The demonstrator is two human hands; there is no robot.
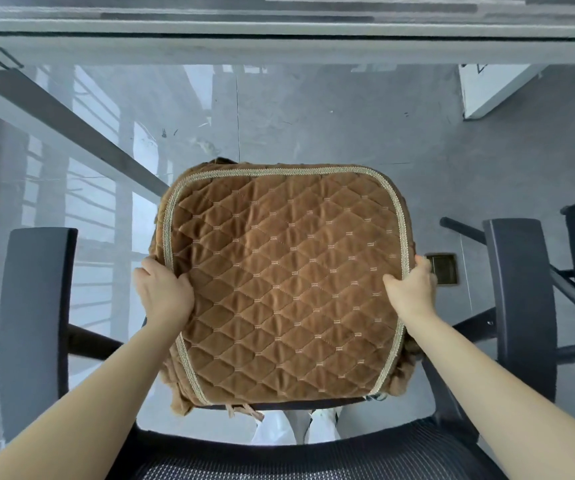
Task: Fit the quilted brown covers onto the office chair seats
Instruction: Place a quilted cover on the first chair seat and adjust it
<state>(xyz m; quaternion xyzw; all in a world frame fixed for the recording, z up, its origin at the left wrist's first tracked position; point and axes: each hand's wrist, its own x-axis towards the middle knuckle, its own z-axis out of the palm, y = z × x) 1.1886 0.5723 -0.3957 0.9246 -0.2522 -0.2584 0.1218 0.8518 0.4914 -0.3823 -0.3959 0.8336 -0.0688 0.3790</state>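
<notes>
Seen from the head camera, a brown quilted cover [284,282] lies spread over the chair seat, between the two dark armrests [35,317]. The left hand [165,292] grips the cover's left edge, thumb on top and fingers curled under the trim. The right hand [412,289] grips the right edge the same way. The mesh backrest [314,459] curves along the bottom, above a glossy grey floor [314,116].
</notes>
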